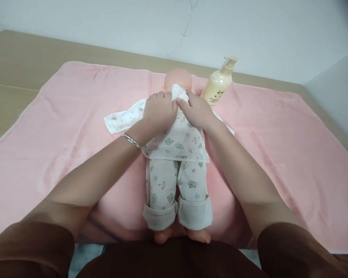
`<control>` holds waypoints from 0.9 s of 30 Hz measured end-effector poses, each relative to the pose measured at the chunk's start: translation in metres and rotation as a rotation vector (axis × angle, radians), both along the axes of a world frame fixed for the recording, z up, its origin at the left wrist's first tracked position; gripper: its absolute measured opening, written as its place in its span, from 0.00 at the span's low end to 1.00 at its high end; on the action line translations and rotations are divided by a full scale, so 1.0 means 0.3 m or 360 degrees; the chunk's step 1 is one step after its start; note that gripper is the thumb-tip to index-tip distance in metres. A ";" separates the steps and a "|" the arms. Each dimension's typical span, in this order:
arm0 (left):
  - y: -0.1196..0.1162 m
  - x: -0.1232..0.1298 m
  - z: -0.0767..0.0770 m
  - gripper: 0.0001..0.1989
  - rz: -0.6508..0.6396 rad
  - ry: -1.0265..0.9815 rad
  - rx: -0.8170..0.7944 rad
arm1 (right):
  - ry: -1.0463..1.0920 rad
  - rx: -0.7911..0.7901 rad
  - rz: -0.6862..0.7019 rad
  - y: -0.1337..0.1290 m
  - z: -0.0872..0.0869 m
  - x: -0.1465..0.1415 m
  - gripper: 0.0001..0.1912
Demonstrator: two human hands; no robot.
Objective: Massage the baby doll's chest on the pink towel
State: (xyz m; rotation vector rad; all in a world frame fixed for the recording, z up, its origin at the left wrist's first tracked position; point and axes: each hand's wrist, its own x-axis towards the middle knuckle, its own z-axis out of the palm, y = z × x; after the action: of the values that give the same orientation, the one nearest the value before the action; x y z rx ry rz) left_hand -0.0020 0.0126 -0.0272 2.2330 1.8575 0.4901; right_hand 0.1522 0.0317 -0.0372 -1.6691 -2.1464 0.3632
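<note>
Pink cloth [263, 162] lay across the worktop [14, 58]; your left hand [161, 112] and right hand [199, 111], nearly closed, pinched the shirt [176, 144] up top: one hard tug risked jerking the doll [178, 78]!

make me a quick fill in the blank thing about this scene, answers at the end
1. The doll lies on a blanket coloured ____.
2. A bracelet circles the person's ____ wrist.
3. Both hands hold the shirt, the ____ one nearer the pump bottle.
4. The trousers have ____ turned-up cuffs.

Missing words: pink; left; right; two.
</note>
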 end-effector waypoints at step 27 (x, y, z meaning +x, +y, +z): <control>-0.005 -0.028 0.027 0.20 -0.0153 -0.0151 -0.0098 | -0.0137 0.0029 -0.0045 -0.039 0.027 -0.022 0.29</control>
State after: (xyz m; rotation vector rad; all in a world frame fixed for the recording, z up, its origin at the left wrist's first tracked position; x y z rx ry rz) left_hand -0.0103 0.0110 -0.0192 2.2067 1.6868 0.5060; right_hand 0.1455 0.0201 -0.0291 -1.7323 -2.1784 0.2677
